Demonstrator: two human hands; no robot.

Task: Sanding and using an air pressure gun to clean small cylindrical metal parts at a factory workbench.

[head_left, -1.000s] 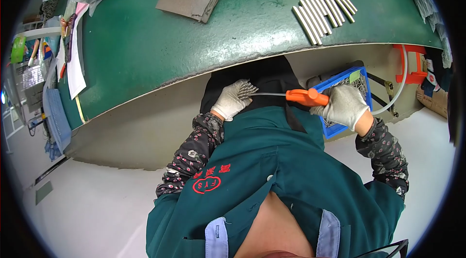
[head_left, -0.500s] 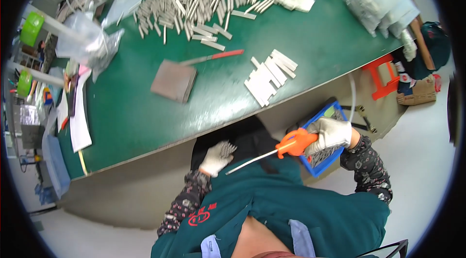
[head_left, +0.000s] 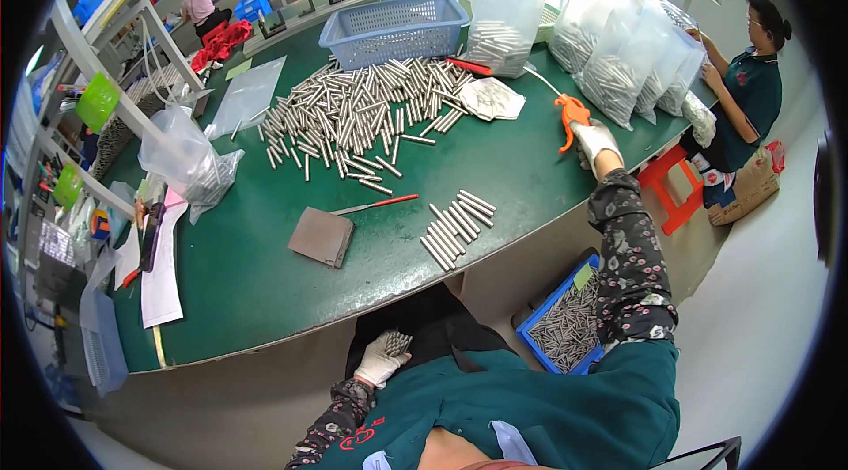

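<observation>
By my lap, my gloved left hand [head_left: 378,364] is closed round a bunch of short metal pins [head_left: 399,344]. My gloved right hand [head_left: 599,143] reaches over the table's right side, gripping an orange air blow gun [head_left: 574,112]. Its thin nozzle points away to the far left, near the bags. On the green table [head_left: 238,293] lies a loose group of metal pins [head_left: 455,227], roughly side by side. To their left sit a brown square block [head_left: 320,237] and a thin red-handled tool [head_left: 393,201]. A large heap of pins [head_left: 353,117] spreads farther back.
Behind the heap stands a blue-grey basket [head_left: 393,21]. Plastic bags of pins [head_left: 609,50] line the far right, beside a white cloth [head_left: 493,101]. A blue box [head_left: 536,322] of pins sits below the table edge. A co-worker [head_left: 751,86] is at the right, near an orange stool [head_left: 669,196].
My right hand has carried the air blow gun from above the blue box, up and forward over the table. My left hand stays by my lap with its pins. The view has tilted up.
</observation>
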